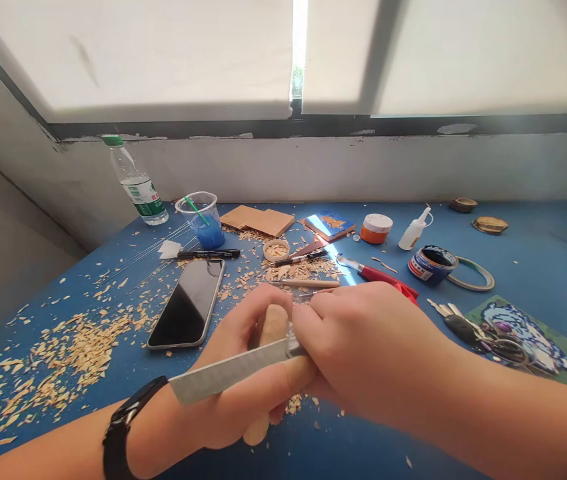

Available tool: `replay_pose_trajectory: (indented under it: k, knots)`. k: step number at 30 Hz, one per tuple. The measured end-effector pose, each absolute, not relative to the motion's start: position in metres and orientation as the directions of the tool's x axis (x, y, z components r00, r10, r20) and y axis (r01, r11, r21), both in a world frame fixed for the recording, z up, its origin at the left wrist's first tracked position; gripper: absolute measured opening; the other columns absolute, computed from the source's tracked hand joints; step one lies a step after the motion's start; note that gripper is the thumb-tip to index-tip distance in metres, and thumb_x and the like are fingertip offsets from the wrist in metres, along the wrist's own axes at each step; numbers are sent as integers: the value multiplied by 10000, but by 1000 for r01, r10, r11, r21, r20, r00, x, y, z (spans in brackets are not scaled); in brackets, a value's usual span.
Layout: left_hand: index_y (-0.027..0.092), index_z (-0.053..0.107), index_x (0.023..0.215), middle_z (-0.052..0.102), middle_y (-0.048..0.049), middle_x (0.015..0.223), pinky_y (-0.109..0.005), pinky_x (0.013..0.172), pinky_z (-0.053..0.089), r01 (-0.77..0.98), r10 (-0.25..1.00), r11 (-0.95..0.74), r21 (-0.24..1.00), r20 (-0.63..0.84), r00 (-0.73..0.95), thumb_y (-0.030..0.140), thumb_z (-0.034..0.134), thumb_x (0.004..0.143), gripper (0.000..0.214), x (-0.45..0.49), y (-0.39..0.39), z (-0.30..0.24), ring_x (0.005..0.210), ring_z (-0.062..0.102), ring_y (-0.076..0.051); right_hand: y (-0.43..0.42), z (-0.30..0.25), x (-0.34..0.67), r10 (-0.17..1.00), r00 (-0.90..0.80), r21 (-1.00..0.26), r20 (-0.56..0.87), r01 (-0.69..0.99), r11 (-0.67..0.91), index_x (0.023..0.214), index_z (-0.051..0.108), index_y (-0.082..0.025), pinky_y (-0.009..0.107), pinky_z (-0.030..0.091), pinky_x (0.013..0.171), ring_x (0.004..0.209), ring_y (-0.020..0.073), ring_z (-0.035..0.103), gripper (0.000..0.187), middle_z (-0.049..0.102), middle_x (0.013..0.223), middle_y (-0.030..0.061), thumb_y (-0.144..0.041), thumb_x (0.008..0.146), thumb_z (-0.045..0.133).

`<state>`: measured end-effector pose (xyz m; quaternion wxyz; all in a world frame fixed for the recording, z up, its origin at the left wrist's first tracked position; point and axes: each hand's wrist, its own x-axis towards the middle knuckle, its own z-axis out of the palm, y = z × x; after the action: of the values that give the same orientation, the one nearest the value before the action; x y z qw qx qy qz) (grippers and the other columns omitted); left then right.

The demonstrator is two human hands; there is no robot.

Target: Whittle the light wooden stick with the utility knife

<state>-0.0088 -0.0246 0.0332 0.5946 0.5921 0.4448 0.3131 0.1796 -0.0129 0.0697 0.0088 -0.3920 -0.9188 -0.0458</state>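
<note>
Wood piece [274, 323], right of the phone [188, 307] and nearer, sits in the curled left hand [236, 408]; the closed right hand [358, 333] grips a flat-bladed knife [228, 371], its blade crossing the wood. Shavings [83, 353] litter the blue surface [353, 457] left of the phone. Beyond the phone lies a black marker [216, 254], then a clear cup [208, 233] and, farther left, a bottle [140, 191].

Left forearm [58, 437] enters from the lower left, right forearm [503, 400] from the lower right. Left hand [233, 408] is curled in a grip; right hand [363, 333] is tightly closed, knuckles uppermost. Both hands meet, touching, near centre.
</note>
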Motion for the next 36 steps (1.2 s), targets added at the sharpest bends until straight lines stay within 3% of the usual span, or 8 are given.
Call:
replay_pose_trajectory:
  k: [4,9,17,22,26,30,33,36]
  knots:
    - [277,574,1160,579,66,614,-233,458,465,190,890,85,978,-160,427,415,762,867,375,-11,-26,27,480,567,-138,-15,69,178,728,-679,79,91,734,675,857,704,-203,314,113,458,523,155,513,126,661,678,-7,-233,758,776]
    - [267,549,1043,582,55,659,-210,507,463,172,900,119,978,-180,397,322,735,891,247,-12,-27,30,562,558,-131,-17,58,178,751,-635,114,181,772,625,723,646,-200,310,100,459,468,143,465,154,625,618,-3,-151,662,779]
    - [265,504,989,461,90,619,-195,476,424,176,950,160,971,-201,241,338,805,796,364,-3,-32,34,517,464,-103,-25,46,173,731,-570,188,375,819,542,626,572,-203,297,70,440,430,144,460,186,532,544,-1,-70,586,696]
    - [265,479,1019,482,92,617,-196,464,424,248,978,117,962,-155,138,422,817,790,436,-1,-32,24,507,481,-105,-32,45,173,737,-609,249,293,793,556,579,550,-215,320,59,440,484,165,495,205,550,604,34,-40,559,653]
    - [269,437,1071,496,82,629,-228,480,452,247,987,41,968,-78,140,533,768,841,481,-5,-27,17,517,524,-129,-28,51,174,754,-635,233,170,769,595,656,619,-216,314,99,431,545,165,538,178,584,654,44,-59,675,701]
    - [258,405,1019,463,66,704,-226,504,417,262,953,-59,963,-23,303,553,676,916,414,-9,-24,24,558,446,-108,-19,65,175,782,-612,145,116,790,596,750,657,-209,313,150,436,527,164,543,118,630,681,29,-243,829,738]
    - [259,399,1052,473,46,743,-244,498,385,295,884,-78,952,-71,461,541,586,965,350,-8,-25,31,579,427,-123,-14,74,178,746,-665,69,6,745,663,745,638,-216,314,161,445,508,162,520,196,628,643,1,-349,834,751]
    - [250,398,1010,480,23,812,-287,559,407,287,875,-216,933,55,481,467,537,988,259,-6,-29,32,612,423,-132,-13,78,181,714,-700,89,-13,710,699,703,609,-217,319,155,442,490,163,474,272,605,616,-3,-421,814,752]
